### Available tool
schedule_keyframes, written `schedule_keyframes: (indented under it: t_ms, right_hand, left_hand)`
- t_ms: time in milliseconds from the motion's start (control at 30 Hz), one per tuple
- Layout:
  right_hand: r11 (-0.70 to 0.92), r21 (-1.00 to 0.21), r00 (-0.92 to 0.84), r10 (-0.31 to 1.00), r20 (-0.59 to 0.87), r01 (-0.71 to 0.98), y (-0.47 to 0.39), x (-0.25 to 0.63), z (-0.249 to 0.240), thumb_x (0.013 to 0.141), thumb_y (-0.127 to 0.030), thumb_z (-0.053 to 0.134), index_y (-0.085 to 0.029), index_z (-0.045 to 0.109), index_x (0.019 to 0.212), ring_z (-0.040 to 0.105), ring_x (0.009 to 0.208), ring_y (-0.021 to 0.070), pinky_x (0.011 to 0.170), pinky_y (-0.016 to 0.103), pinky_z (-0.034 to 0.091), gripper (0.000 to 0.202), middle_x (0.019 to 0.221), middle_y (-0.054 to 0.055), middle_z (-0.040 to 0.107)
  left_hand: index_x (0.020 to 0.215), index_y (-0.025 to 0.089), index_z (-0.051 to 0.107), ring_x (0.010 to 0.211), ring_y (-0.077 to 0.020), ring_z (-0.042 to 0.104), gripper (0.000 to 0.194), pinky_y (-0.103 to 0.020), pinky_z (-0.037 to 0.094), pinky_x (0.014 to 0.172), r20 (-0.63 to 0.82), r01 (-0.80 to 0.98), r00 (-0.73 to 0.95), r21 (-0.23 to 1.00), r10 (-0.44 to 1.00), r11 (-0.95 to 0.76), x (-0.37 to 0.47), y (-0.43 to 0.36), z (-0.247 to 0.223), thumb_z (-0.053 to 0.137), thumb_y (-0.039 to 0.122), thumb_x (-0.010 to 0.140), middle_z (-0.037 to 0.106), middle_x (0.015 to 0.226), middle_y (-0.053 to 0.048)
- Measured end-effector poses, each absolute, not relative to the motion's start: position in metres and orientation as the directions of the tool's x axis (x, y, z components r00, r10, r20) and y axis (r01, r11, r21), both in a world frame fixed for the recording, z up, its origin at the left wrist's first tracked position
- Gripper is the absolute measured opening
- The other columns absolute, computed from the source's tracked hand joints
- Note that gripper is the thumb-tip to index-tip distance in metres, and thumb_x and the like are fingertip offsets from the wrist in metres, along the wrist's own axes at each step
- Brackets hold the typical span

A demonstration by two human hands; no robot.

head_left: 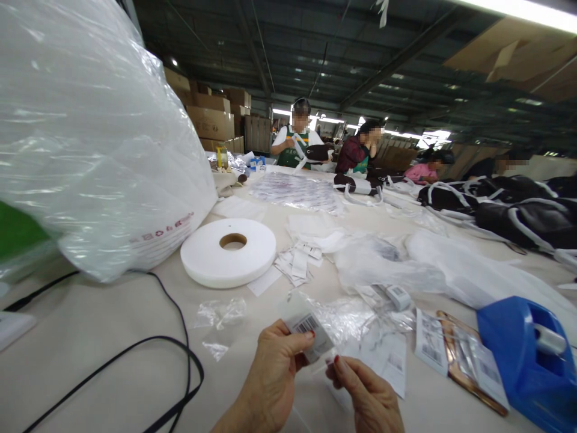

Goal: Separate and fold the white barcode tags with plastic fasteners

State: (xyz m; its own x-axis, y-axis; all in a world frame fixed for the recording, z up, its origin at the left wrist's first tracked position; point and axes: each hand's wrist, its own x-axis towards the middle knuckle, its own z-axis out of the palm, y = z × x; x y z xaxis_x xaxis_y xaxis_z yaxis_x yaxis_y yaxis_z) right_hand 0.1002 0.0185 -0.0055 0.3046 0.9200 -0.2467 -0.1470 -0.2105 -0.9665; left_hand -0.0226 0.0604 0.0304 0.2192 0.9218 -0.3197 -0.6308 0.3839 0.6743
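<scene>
My left hand (pixel 273 370) pinches a white barcode tag (pixel 311 331) between thumb and fingers, with the printed side facing up. Close by on the right, the fingertips of my right hand (pixel 369 391) are pressed together near the tag's lower corner. Something thin and clear seems to show at those fingertips, too small to make out. Beyond the hands lie crumpled clear plastic bags (pixel 347 319) and a scattered pile of paper labels (pixel 297 263).
A big white tape roll (pixel 211 255) lies flat ahead. A bulging plastic sack (pixel 112 144) stands at left, above a black cord (pixel 189 349). At right are a blue tape dispenser (pixel 509 337) and dark bags (pixel 532 219). Several co-workers sit across the table.
</scene>
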Motion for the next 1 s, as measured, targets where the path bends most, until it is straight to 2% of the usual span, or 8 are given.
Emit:
schedule_keyframes:
  t_ms: [167,367,533,700,1000]
  right_hand:
    - [-0.184,-0.972,0.324,0.92,-0.222,-0.145,0.0194,0.0952,-0.0054,0.054,-0.046,0.074,-0.017,0.071,0.055,0.049,0.052,0.013,0.05,0.021,0.039,0.029,0.052,0.001,0.062]
    - [-0.177,-0.945,0.231,0.942,-0.244,-0.275,0.021,0.0935,-0.0048,0.051,-0.037,0.079,-0.018,0.071,0.059,0.055,0.052,0.0139,0.052,0.022,0.043,0.022,0.054,0.0,0.066]
    - [-0.207,-0.936,0.219,0.937,-0.273,-0.284,0.0191,0.0942,-0.0065,0.053,-0.039,0.077,-0.019,0.071,0.059,0.054,0.051,0.0135,0.05,0.021,0.042,0.022,0.053,0.0,0.064]
    - [-0.214,-0.956,0.277,0.923,-0.265,-0.201,0.0182,0.0951,-0.0029,0.054,-0.044,0.075,-0.019,0.07,0.053,0.047,0.045,0.0111,0.043,0.02,0.037,0.025,0.047,-0.002,0.058]
    - [-0.18,-0.978,0.3,0.931,-0.205,-0.11,0.0185,0.0946,-0.008,0.055,-0.045,0.074,-0.018,0.07,0.054,0.046,0.052,0.0127,0.051,0.022,0.037,0.027,0.049,-0.001,0.057]
  left_hand:
    - [0.069,0.012,0.068,0.055,-0.0127,0.056,0.011,-0.025,0.042,0.059,-0.316,-0.636,0.194,0.68,0.929,0.364,-0.0221,0.0594,0.0309,0.063,0.009,0.06,0.066,0.06,-0.003]
    - [0.073,0.012,0.069,0.056,-0.0125,0.056,0.015,-0.025,0.042,0.062,-0.313,-0.613,0.173,0.708,0.934,0.351,-0.0224,0.0589,0.0314,0.064,0.01,0.059,0.067,0.061,-0.002]
    - [0.074,0.011,0.068,0.056,-0.0133,0.057,0.014,-0.026,0.041,0.061,-0.332,-0.603,0.157,0.714,0.93,0.357,-0.0232,0.0561,0.0302,0.063,0.011,0.061,0.067,0.061,-0.003]
    - [0.069,0.011,0.067,0.056,-0.0148,0.057,0.012,-0.028,0.042,0.061,-0.345,-0.602,0.154,0.71,0.926,0.365,-0.0248,0.0554,0.0298,0.064,0.011,0.058,0.067,0.06,-0.003]
    - [0.067,0.012,0.067,0.053,-0.0135,0.055,0.011,-0.027,0.042,0.057,-0.352,-0.606,0.186,0.694,0.917,0.389,-0.0226,0.0551,0.0293,0.063,0.011,0.057,0.065,0.058,-0.002]
